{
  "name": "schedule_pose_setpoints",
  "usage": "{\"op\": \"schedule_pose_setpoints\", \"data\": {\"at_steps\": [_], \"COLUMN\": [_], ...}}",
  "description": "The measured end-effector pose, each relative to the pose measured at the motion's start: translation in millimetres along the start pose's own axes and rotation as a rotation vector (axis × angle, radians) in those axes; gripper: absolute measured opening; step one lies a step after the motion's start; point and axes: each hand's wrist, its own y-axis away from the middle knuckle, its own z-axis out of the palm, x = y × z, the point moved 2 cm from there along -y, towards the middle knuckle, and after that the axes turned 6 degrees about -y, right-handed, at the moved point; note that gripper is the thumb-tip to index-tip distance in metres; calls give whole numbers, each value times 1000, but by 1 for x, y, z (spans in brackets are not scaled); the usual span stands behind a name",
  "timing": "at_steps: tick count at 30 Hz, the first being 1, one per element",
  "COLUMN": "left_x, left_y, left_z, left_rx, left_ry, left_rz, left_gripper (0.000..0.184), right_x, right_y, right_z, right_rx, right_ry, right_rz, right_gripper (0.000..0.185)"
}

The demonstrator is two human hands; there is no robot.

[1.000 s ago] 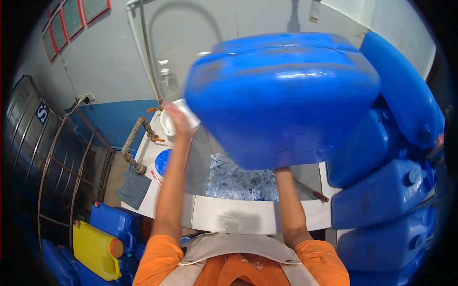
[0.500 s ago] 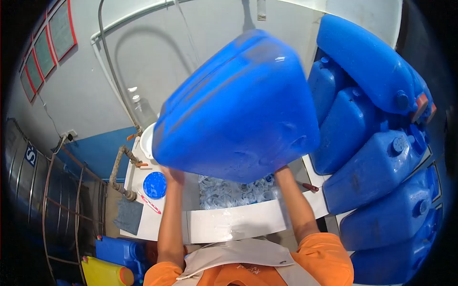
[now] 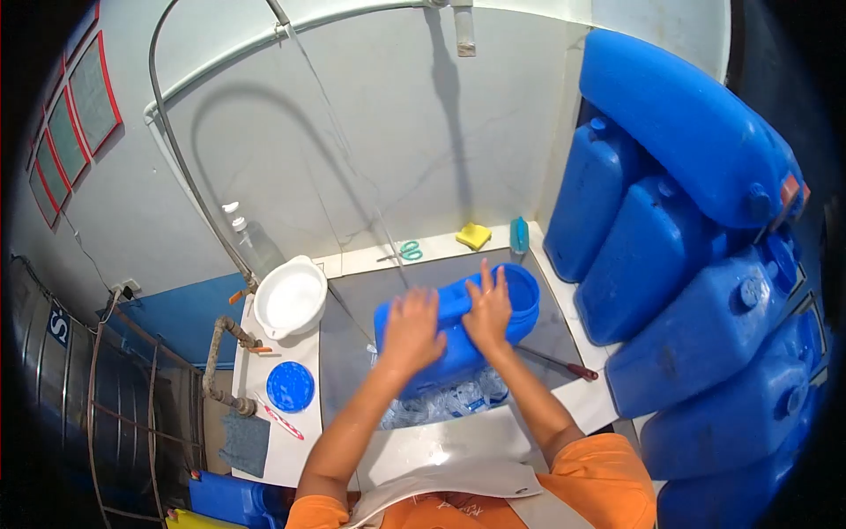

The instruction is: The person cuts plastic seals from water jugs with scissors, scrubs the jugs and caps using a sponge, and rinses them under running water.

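A blue plastic jerrycan [image 3: 449,348] lies over the sink [image 3: 357,295], its wide uncapped mouth facing right. My right hand [image 3: 486,310] rests against it close to that mouth, fingers stretched out and spread. Over the can's left part is my left hand [image 3: 414,333], its fingers smeared by motion; whether it touches the can I cannot tell. Beneath the can, clear crumpled plastic pieces [image 3: 441,406] fill the front of the sink. A thin stream of water [image 3: 330,101] falls from the hose above toward the sink.
Blue jerrycans [image 3: 679,291] are stacked along the right side. On the left ledge are a white basin [image 3: 291,298], a blue lid [image 3: 290,386] and a pink-and-white brush [image 3: 282,420]. Scissors [image 3: 410,250], a yellow sponge [image 3: 473,235] and a red-handled rod [image 3: 577,370] lie around the sink.
The jerrycan, held up high by both hands before, is now down at the sink with its mouth turned right. My hands have moved from its underside to its upper side.
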Motion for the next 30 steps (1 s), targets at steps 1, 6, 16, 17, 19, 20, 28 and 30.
{"op": "schedule_pose_setpoints", "data": {"at_steps": [1,6,16,17,19,20,28,30], "left_x": [-2,-45,-94,-93,-96,-97,-81,-77], "left_y": [3,-9,26,35,58,68,112,105], "left_z": [43,83,77,78,80,82,74,60], "left_rx": [-19,-121,-479,-477,-440,-445,-216,-160], "left_ry": [-127,-55,17,9,41,32,111,134], "left_rz": [5,2,-19,-26,-86,-90,-233,-218], "left_gripper": [50,29,29,29,29,29,24,23], "right_x": [-4,-8,26,31,34,36,-4,2], "right_y": [6,-19,-179,-177,-169,-164,-126,-108], "right_z": [11,32,231,246,259,265,240,256], "right_rx": [-2,-586,-733,-703,-693,-689,-962,-1045], "right_ry": [-4,193,-226,-120,-130,-131,-161,-32], "right_rz": [-6,-288,-376,-429,-401,-364,-380,-503], "right_gripper": [45,48,22,18,18,18,24,29]}}
